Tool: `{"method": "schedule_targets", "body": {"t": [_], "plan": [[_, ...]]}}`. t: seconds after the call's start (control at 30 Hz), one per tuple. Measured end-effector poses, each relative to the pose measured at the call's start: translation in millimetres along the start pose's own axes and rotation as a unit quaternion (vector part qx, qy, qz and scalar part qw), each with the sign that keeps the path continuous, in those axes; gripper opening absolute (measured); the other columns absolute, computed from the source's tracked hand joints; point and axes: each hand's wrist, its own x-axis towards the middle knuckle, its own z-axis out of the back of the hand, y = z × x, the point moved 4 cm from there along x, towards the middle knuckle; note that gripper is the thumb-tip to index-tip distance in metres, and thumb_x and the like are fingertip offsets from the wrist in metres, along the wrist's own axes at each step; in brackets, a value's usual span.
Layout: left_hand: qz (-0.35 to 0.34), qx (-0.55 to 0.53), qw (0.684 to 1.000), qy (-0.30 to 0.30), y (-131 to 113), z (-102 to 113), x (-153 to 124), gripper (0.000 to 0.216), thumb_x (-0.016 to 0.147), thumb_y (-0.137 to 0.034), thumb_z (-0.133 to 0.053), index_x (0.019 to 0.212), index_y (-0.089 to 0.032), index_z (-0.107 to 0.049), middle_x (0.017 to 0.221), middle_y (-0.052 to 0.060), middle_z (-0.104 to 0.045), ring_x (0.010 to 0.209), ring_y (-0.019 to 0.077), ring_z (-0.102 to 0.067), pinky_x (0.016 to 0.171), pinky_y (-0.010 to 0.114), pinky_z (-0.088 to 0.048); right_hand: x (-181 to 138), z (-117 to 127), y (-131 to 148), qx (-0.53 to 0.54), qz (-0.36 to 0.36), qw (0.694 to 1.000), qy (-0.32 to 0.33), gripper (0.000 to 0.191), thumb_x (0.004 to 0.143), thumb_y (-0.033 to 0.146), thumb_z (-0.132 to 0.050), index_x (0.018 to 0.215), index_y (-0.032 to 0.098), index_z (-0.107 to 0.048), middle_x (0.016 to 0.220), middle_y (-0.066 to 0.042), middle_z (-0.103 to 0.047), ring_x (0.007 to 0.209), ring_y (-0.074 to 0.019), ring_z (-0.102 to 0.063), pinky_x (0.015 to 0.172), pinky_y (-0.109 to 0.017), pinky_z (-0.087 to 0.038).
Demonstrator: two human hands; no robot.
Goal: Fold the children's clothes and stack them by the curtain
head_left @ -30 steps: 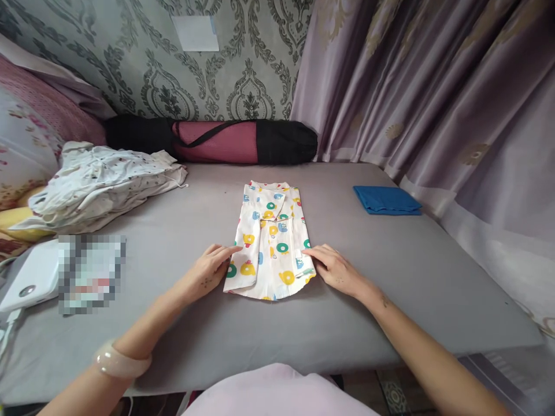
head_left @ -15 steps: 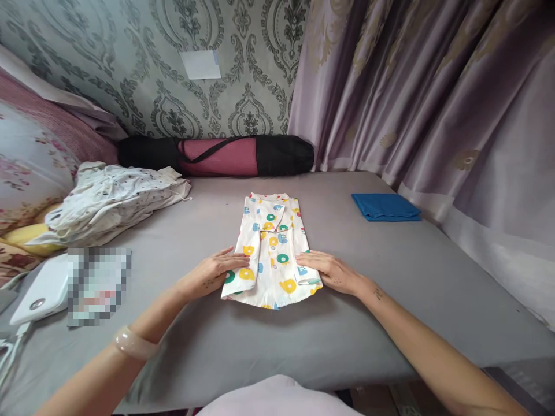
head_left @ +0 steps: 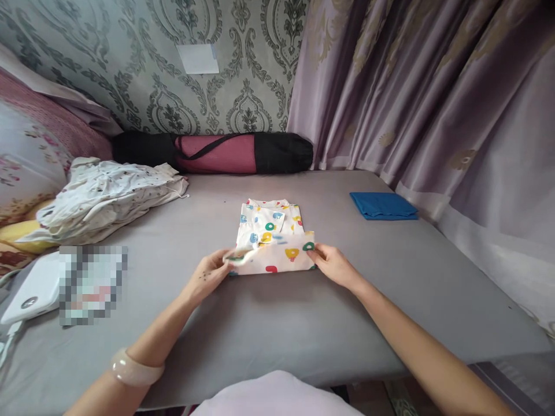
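A small white shirt (head_left: 277, 261) printed with yellow, green, blue and red figures lies on the grey sheet in front of me, its collar pointing away. The lower part is turned up over the middle, its loose edge slightly raised and a little blurred. My left hand (head_left: 208, 273) pinches the left corner of this turned-up part between thumb and fingers. At the opposite corner, my right hand (head_left: 336, 263) pinches the cloth the same way. Folded sleeve cloth shows above the flap, below the collar.
A folded blue cloth (head_left: 384, 206) lies to the right. Along the wall rests a black and pink roll bag (head_left: 217, 153). Crumpled white clothes (head_left: 108, 199) are heaped at left, with a white power bank (head_left: 37, 287) and cable nearer me. Curtains (head_left: 390, 86) hang at right.
Both hands went from lying flat on the shirt's sides to pinching its lower corners. The hem has been turned up and away from me, making the shirt shorter.
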Motion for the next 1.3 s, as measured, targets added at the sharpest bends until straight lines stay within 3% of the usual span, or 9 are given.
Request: {"method": "schedule_targets", "body": {"t": [0.1, 0.2, 0.6, 0.73, 0.83, 0.93, 1.0, 1.13, 1.3], "plan": [[0.078, 0.037, 0.993, -0.082, 9, 2, 7, 0.065, 0.075, -0.067, -0.058, 0.111, -0.014, -0.064, 0.09, 0.009, -0.073, 0.081, 0.0244, -0.066, 0.066, 0.029, -0.049, 6, -6, -9, -0.058, -0.076, 0.993, -0.067, 0.034, 0.09, 0.042, -0.05, 0.108, 0.018, -0.064, 0.079, -0.002, -0.072, 0.074, -0.0192, -0.065, 0.067, -0.028, -0.047], [0.096, 0.1, 0.985, -0.1, 13, 2, 10, 0.061, 0.08, -0.065, -0.051, 0.113, -0.015, -0.06, 0.087, 0.007, -0.072, 0.075, 0.0216, -0.063, 0.063, 0.029, -0.046, 3, -11, -8, -0.095, -0.091, 0.988, -0.083, 0.033, 0.09, 0.041, -0.049, 0.113, 0.019, -0.06, 0.079, -0.002, -0.071, 0.074, -0.0185, -0.065, 0.066, -0.027, -0.044], [-0.076, 0.338, 0.934, -0.086, 13, -12, 7, 0.041, 0.095, -0.043, -0.032, 0.13, -0.023, -0.039, 0.085, 0.003, -0.061, 0.069, 0.0183, -0.057, 0.063, 0.029, -0.044, -16, -18, 14, -0.293, -0.11, 0.949, -0.027, 0.035, 0.096, 0.029, -0.041, 0.13, 0.025, -0.049, 0.098, -0.005, -0.072, 0.089, -0.0223, -0.067, 0.068, -0.028, -0.04], [-0.107, 0.417, 0.894, -0.123, 5, -4, 3, 0.039, 0.096, -0.04, -0.035, 0.127, -0.019, -0.044, 0.098, 0.01, -0.06, 0.075, 0.0205, -0.059, 0.066, 0.032, -0.048, -17, -18, 19, -0.357, -0.071, 0.931, -0.02, 0.031, 0.097, 0.024, -0.037, 0.118, 0.022, -0.06, 0.106, -0.011, -0.069, 0.094, -0.027, -0.066, 0.074, -0.035, -0.047], [-0.163, 0.458, 0.86, -0.155, -9, -7, 2, 0.037, 0.097, -0.035, -0.033, 0.125, -0.015, -0.048, 0.111, 0.017, -0.059, 0.092, 0.027, -0.061, 0.078, 0.04, -0.05, -10, -25, 32, -0.394, 0.037, 0.917, -0.042, 0.04, 0.095, 0.012, -0.031, 0.119, 0.017, -0.063, 0.117, -0.018, -0.065, 0.108, -0.0296, -0.06, 0.09, -0.043, -0.047], [-0.247, 0.462, 0.846, -0.099, -19, -32, 9, 0.038, 0.099, -0.03, -0.029, 0.126, -0.015, -0.051, 0.124, 0.016, -0.059, 0.115, 0.0285, -0.055, 0.098, 0.046, -0.044, 2, -46, 47, -0.362, 0.207, 0.909, -0.005, 0.045, 0.098, 0.018, -0.03, 0.139, 0.015, -0.049, 0.143, -0.014, -0.05, 0.136, -0.0279, -0.039, 0.113, -0.047, -0.032], [-0.277, 0.47, 0.837, -0.043, -18, -50, 17, 0.042, 0.1, -0.03, -0.028, 0.132, -0.014, -0.049, 0.135, 0.016, -0.055, 0.131, 0.0284, -0.045, 0.11, 0.047, -0.034, 10, -61, 50, -0.342, 0.267, 0.9, 0.042, 0.049, 0.101, 0.03, -0.031, 0.147, 0.015, -0.038, 0.152, -0.011, -0.038, 0.144, -0.0261, -0.025, 0.119, -0.049, -0.02], [-0.257, 0.481, 0.838, 0.029, -3, -66, 34, 0.058, 0.1, -0.045, -0.028, 0.149, -0.015, -0.031, 0.154, 0.013, -0.035, 0.146, 0.0278, -0.024, 0.118, 0.048, -0.019, 22, -75, 42, -0.319, 0.264, 0.904, 0.109, 0.055, 0.102, 0.036, -0.027, 0.152, 0.014, -0.028, 0.158, -0.009, -0.025, 0.147, -0.0236, -0.016, 0.121, -0.048, -0.013], [-0.218, 0.478, 0.845, 0.099, 6, -54, 33, 0.064, 0.099, -0.055, -0.019, 0.154, -0.022, -0.02, 0.16, 0.007, -0.018, 0.149, 0.0237, -0.01, 0.12, 0.044, -0.01, 19, -69, 34, -0.3, 0.26, 0.907, 0.14, 0.057, 0.102, 0.036, -0.025, 0.155, 0.016, -0.018, 0.16, -0.006, -0.017, 0.148, -0.0202, -0.012, 0.122, -0.046, -0.01]]}}
